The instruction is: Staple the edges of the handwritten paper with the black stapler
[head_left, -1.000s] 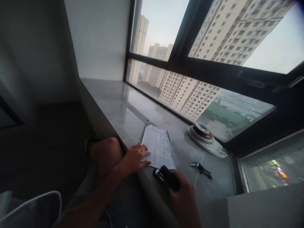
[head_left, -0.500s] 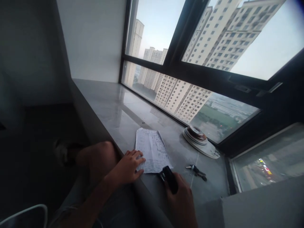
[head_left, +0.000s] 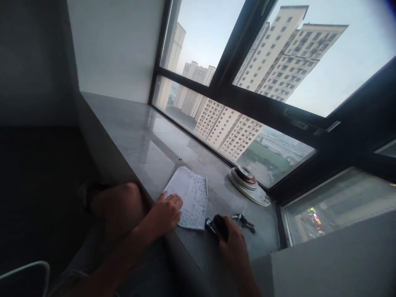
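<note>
A creased sheet of paper covered in handwriting lies on the grey stone sill, its right edge slightly bowed. My left hand holds its lower left corner, fingers bent over the top of the sheet; the thumb is mostly hidden. In my right hand is a black stapler, gripped from the right side. Its front end points toward the paper's lower right corner, close beside it. A small bunch of keys rests just beyond my right hand.
A stack of plates stands by the black window frame. The grey sill stretches off to the left, and its front edge runs beside my bent knee. A low wall is at the right.
The paper has turned clockwise and shifted slightly left under my left hand, whose fingers have drawn closer together. My right hand has tilted the stapler. The camera view has swung a little right.
</note>
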Demonstrator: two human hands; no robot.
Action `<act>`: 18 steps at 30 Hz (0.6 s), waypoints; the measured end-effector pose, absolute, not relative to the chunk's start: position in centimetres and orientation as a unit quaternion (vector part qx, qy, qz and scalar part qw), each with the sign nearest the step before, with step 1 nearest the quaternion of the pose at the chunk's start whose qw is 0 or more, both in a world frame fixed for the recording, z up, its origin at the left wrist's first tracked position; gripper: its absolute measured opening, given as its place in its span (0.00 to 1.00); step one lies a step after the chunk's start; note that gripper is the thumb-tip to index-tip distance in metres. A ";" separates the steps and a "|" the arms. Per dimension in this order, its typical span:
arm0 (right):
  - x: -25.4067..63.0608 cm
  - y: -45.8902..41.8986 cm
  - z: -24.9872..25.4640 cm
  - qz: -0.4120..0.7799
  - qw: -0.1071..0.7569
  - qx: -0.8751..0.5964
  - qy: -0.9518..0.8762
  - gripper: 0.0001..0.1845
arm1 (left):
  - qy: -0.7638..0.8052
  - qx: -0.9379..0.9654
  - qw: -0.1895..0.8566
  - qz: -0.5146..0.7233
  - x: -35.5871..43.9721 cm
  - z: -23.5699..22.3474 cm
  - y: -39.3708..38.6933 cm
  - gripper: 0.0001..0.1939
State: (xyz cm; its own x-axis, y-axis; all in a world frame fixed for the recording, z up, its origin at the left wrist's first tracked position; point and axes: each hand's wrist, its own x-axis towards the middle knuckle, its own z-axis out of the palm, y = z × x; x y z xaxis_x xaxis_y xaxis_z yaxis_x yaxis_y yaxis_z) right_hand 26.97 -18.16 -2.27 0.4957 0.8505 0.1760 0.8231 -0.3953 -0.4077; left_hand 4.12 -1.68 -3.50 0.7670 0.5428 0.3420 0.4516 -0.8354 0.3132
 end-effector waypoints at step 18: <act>25.6 -15.0 2.0 0.185 0.266 -0.753 -0.573 0.19 | 0.133 0.972 0.139 0.134 5.0 -5.3 -2.9 0.33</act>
State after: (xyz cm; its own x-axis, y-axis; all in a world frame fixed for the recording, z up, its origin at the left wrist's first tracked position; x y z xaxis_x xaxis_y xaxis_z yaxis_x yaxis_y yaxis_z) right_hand 25.62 -14.97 1.96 0.2748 0.9611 0.0275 0.7645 -0.2011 -0.6124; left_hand 5.05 -2.91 -5.34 0.9285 0.2967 0.2234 0.2222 -0.9257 0.3061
